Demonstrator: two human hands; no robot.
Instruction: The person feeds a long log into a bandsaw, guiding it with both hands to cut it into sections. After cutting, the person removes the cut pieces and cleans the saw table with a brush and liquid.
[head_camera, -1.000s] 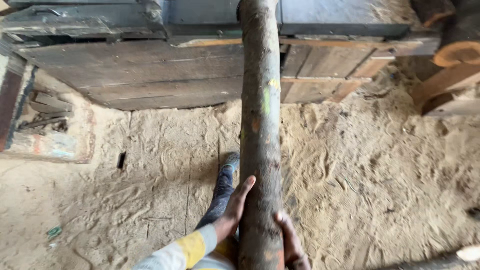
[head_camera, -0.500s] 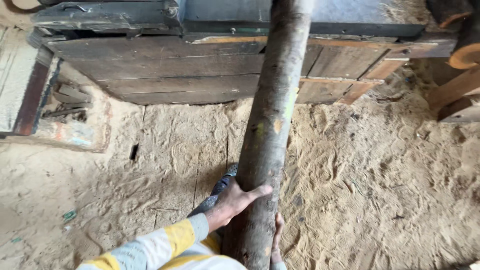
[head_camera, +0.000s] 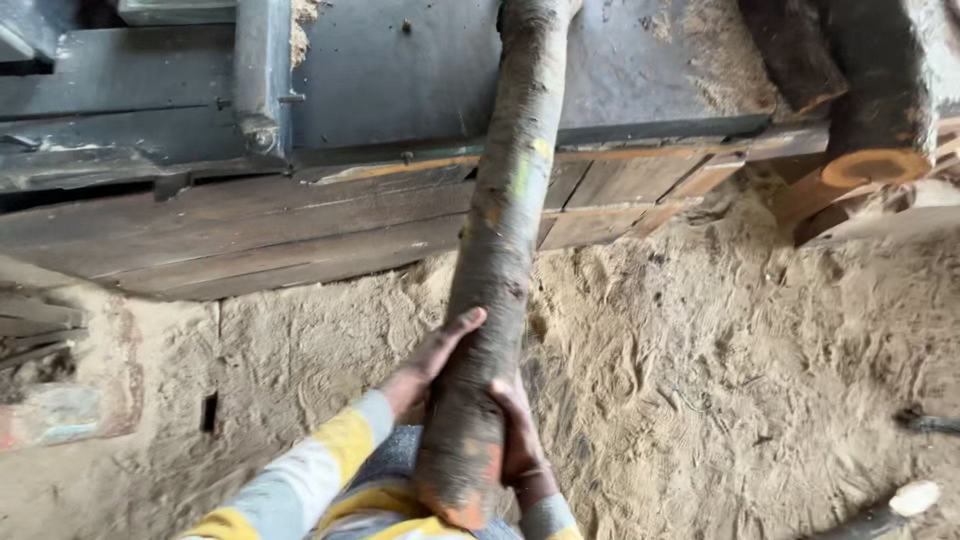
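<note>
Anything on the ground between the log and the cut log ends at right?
Head view: only loose sawdust floor lies between the log, held by both hands, and the cut log ends. No other object shows there.

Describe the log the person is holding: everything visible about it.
The log is a long, round, slightly crooked trunk with grey-brown bark, scuffed to orange patches and a yellow-green mark midway. Its near end, reddish-orange where worn, sits at the person's body; its far end lies up on the dark, sawdust-strewn machine bed. The left hand presses its left side and the right hand cups its right side near the end. Below it lies sawdust-covered ground.
</note>
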